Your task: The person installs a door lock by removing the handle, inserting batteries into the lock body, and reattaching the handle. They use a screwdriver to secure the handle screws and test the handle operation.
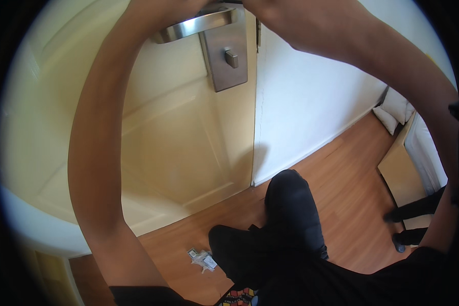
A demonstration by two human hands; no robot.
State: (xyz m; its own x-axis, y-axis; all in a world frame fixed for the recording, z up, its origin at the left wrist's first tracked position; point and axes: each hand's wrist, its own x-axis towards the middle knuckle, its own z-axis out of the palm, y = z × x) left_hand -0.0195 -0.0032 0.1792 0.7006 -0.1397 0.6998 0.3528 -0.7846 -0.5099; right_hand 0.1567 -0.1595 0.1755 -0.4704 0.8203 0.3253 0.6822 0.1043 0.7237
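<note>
Both my arms reach up to a cream panelled door [173,148]. At the top edge, my left hand [169,11] is beside the brushed-metal lever handle [201,24], partly behind its far left end. My right hand [266,11] is just right of the handle, by the door's edge. The fingers of both hands run out of the picture, so their grip cannot be seen. Below the lever, a metal lock plate [224,79] carries a small turn knob [231,58]. Neither hand touches that knob.
A white wall [301,102] meets the wooden floor [347,183] right of the door. My bent knees [293,204] are below. Small white packets [204,261] lie by them. At right are a bed [405,163], cushions [395,109] and what look like another person's dark-clothed legs [418,209].
</note>
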